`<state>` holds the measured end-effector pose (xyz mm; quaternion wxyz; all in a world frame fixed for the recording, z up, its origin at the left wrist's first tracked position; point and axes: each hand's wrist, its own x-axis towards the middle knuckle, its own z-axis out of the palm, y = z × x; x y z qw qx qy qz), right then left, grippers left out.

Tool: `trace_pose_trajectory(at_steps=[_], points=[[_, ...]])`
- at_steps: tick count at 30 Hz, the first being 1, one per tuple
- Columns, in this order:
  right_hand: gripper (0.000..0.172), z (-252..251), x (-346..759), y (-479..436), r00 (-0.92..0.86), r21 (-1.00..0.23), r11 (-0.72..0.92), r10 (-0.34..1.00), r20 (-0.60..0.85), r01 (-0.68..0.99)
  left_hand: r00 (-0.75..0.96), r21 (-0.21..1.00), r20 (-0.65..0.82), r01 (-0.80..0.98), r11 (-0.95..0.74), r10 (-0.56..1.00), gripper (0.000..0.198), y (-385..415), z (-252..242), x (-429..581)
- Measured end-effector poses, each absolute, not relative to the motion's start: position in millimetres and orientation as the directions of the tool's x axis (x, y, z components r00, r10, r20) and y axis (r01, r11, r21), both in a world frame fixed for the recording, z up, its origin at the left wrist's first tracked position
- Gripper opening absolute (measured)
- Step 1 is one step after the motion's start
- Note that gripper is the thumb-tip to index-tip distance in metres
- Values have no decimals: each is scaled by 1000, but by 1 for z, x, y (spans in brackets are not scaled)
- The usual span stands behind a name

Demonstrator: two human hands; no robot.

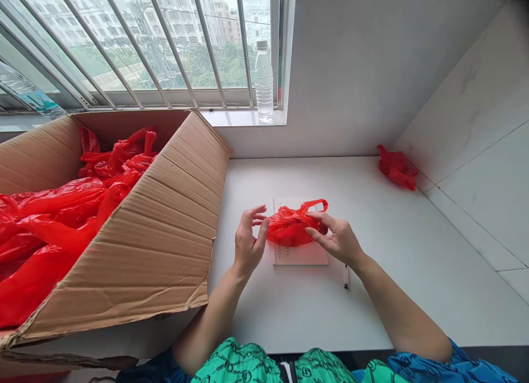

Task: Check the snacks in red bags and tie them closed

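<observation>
Midway between the far and near edges of the table (289, 311), the red bag (291, 231) overlaps a white booklet (301, 256). The left hand (250, 239) is spread at its left end; the right hand (336, 239) pinches the handle side, probably steadying limp plastic.

- Bare left hand (250, 237) and right hand (336, 239), with slender fingers.
- Uncovered forearms (384, 292) running back from the hands.
- Behind the right hand, nearer the body, a bright blue sleeve (438, 366) with a darker print.
- Behind the left hand, a dark navy sleeve (152, 367).
- Between and behind the hands, a vivid green garment front (239, 363) with black looping marks, and a narrow white strip (288, 373) edged in black.
</observation>
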<state>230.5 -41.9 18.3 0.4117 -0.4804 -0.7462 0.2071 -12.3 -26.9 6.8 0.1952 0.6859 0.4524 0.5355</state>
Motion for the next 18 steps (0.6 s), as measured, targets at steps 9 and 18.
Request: trace_pose_trajectory(at_steps=[9, 18], points=[[17, 21, 211, -51, -135, -724, 479, 866, 481, 495, 291, 487, 671, 520, -702, 682, 34, -38, 16, -1], [18, 18, 233, -38, 166, -844, 320, 891, 422, 430, -44, 665, 621, 558, -496, 783, 8, -25, 12, -17]])
